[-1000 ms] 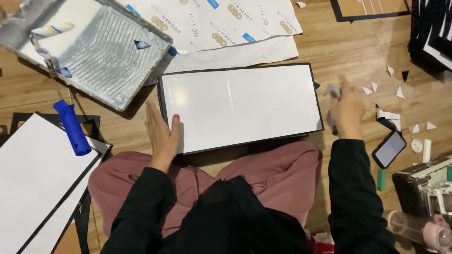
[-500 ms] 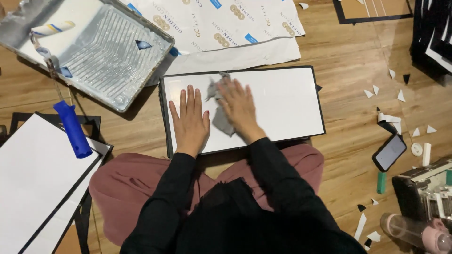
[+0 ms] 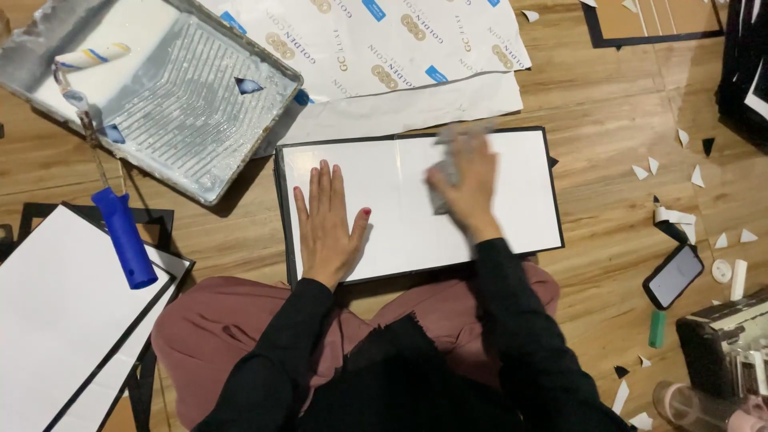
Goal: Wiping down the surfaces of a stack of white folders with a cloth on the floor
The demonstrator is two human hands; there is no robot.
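**Hands on the board**

We see the black-edged white rectangular board (image 3: 416, 204) lying on the wooden floor (image 3: 608, 264). Left hand (image 3: 328, 224) lies flat on it, fingers spread. Right hand (image 3: 468, 188), blurred, curls onto a grey cloth (image 3: 442, 172) upon the board.

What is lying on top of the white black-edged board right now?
On the white board the left hand lies flat, and the blurred right hand presses a grey cloth. The hands cover the board beneath them.

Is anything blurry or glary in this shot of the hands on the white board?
Head view: the right hand and its grey cloth are motion-blurred; the left hand, flat on the white board, is sharp; mild glare on the wooden floor at upper right.
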